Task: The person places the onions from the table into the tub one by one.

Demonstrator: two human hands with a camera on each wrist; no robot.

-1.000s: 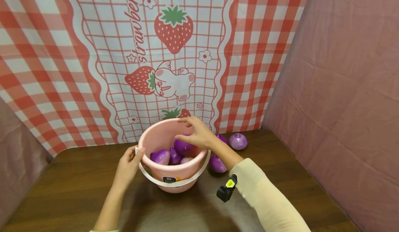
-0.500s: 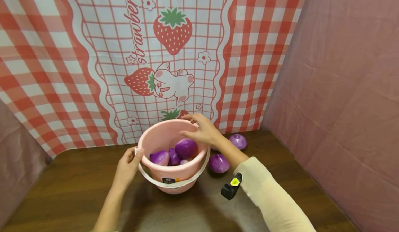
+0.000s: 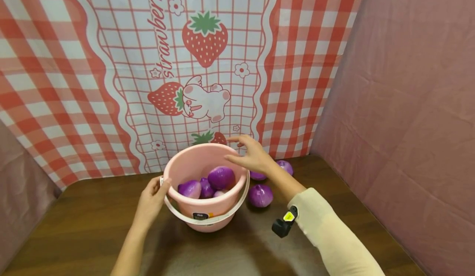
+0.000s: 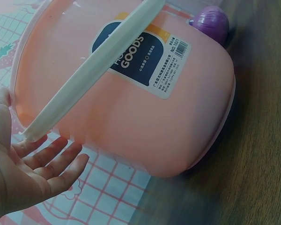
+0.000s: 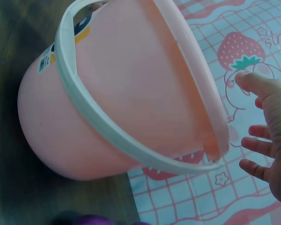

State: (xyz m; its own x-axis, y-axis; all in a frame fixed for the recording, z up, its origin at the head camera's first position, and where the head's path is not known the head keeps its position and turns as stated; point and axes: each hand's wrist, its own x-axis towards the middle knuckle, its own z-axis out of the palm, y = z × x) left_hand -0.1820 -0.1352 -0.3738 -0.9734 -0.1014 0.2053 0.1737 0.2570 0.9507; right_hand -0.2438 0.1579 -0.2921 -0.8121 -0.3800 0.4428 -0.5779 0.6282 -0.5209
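A pink bucket [image 3: 191,160] with a white handle [image 3: 222,217] stands on the table, the handle hanging down across its front. Inside it lie several purple onions [image 3: 221,178]. My left hand [image 3: 149,204] holds the bucket's left rim by the handle joint, thumb over the rim and fingers outside, as the left wrist view also shows. Above the right rim, my right hand [image 3: 252,157] hovers with its fingers spread and nothing in them. In the right wrist view the right hand [image 5: 271,136] appears apart from the rim.
To the bucket's right, more purple onions sit on the brown table [image 3: 92,222]: one in front [image 3: 260,196], others partly hidden behind the right forearm. A strawberry-print checked cloth [image 3: 208,82] hangs behind, and a pink cloth [image 3: 400,102] on the right.
My right hand has moved right, from over the onions in the bucket to the right rim, uncovering the large onion inside. The left hand has stayed on the rim.
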